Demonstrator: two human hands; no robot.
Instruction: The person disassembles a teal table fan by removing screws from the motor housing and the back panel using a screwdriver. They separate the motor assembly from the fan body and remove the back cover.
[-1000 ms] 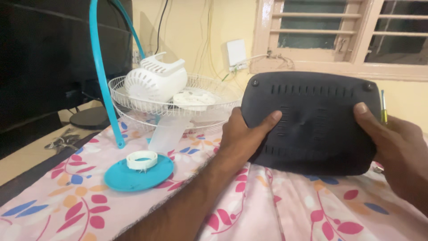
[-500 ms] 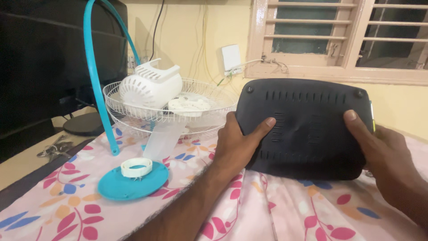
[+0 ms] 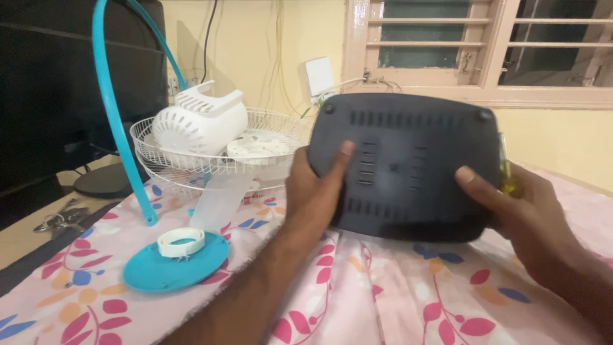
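You hold the dark base plate [image 3: 408, 166] upright between both hands, its underside turned toward you so the vents and corner screw holes face your eyes; your left hand [image 3: 316, 191] clamps its left edge, thumb laid across the face, while your right hand [image 3: 511, 204] grips the right edge, thumb forward, with what looks like a yellow-green screwdriver [image 3: 506, 176] tucked behind it; the plate hangs just above the pink floral cloth [image 3: 396, 300], apart from the other parts. It is a rounded rectangle, matte charcoal, with rows of slots; beside it to the left sit a white wire grille [image 3: 191, 169] carrying a white motor housing [image 3: 199, 124], and a teal disc [image 3: 172, 268] under a white ring [image 3: 181, 241].
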